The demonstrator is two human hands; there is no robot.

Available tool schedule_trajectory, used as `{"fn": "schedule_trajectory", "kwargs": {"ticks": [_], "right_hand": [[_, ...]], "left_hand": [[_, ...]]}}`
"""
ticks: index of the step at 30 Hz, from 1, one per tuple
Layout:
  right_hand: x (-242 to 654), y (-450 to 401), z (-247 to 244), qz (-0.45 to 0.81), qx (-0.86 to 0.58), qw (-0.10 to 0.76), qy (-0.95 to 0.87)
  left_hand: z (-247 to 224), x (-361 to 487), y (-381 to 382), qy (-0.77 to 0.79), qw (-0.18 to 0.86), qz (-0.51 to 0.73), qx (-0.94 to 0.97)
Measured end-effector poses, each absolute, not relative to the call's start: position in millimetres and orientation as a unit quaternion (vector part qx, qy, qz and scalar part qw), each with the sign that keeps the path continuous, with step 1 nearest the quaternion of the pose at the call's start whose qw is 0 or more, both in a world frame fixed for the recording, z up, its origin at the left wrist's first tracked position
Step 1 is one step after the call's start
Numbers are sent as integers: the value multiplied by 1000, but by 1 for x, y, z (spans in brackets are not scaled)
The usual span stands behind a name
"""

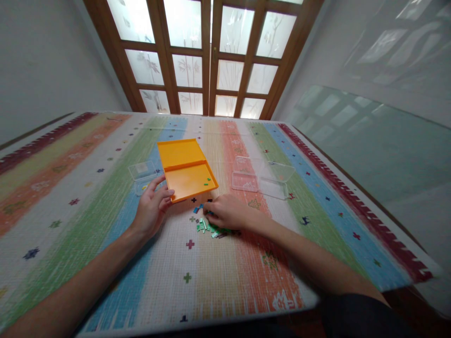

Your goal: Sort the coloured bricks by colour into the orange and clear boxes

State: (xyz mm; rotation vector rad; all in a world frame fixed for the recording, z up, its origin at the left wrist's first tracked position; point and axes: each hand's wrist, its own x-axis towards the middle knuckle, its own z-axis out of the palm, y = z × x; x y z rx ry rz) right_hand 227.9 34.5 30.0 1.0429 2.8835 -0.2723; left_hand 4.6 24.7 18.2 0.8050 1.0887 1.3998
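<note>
My left hand [153,205] grips the near left corner of an orange hinged box [186,180], thumb on top of the rim. The box lies open, its lid tilted back, and a few small green pieces [207,182] sit inside at the right. Just right of the box, my right hand [222,211] reaches down with bent fingers over a pile of small green pieces [207,227]. A few blue pieces [197,209] lie by its fingertips. Its fingers are drawn together, and what they hold, if anything, is hidden.
Clear plastic boxes [276,188] with raised lids stand to the right. Another clear box [136,188], with something yellow in it, is partly behind my left hand. A striped, patterned cloth [165,281] covers the table. Wooden glazed doors [207,70] stand beyond it.
</note>
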Motion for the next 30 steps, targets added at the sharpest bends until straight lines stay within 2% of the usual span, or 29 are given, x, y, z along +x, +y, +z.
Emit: {"fn": "schedule_trajectory", "kwargs": {"ticks": [5, 13, 21, 24, 30], "right_hand": [[229, 35, 34, -120, 340, 17, 933], [260, 49, 64, -318, 190, -145, 917], [270, 59, 62, -210, 240, -289, 903], [268, 63, 51, -158, 281, -282, 904], [263, 64, 45, -117, 344, -189, 912]], "left_hand": [[18, 4, 25, 463, 563, 598, 333], [18, 4, 24, 464, 562, 594, 341], [23, 15, 14, 468, 586, 564, 346], [24, 20, 9, 464, 603, 548, 347], [25, 22, 2, 458, 626, 521, 358]]}}
